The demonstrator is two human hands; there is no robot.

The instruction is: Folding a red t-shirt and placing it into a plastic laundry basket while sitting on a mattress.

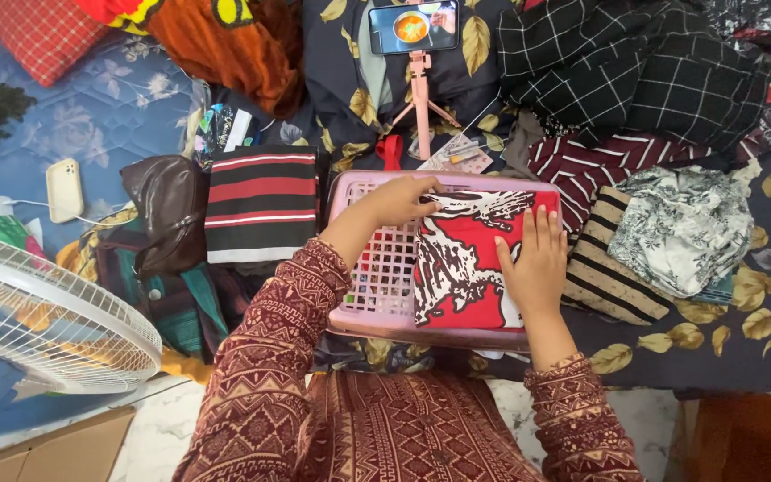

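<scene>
Your patterned maroon sleeves [269,384] are filling the bottom of the view, reaching forward over the edge of the bed. Your left hand [399,201] is curling its fingers over the top left corner of a folded red and white cloth [461,263], pinching the fabric at its upper edge, while your right hand [535,263] is lying flat on the cloth's right side with the fingers stretched out and close together, pressing it down. The cloth is sitting inside a pink plastic basket [377,268], covering its right half and leaving the latticed bottom bare on the left. Just left of the basket a folded black, red and white striped garment [261,205] is lying beside a brown leather bag [167,210]. To the right, a folded black and tan striped piece [604,277] is resting partly under a grey and white floral cloth [680,228]. Behind the basket a phone [414,25] is standing on a pink tripod [419,98], its screen lit. At the far left a white fan guard [37,312] is jutting into view, and a white phone [64,189] is lying on the blue quilted mattress [118,107].
</scene>
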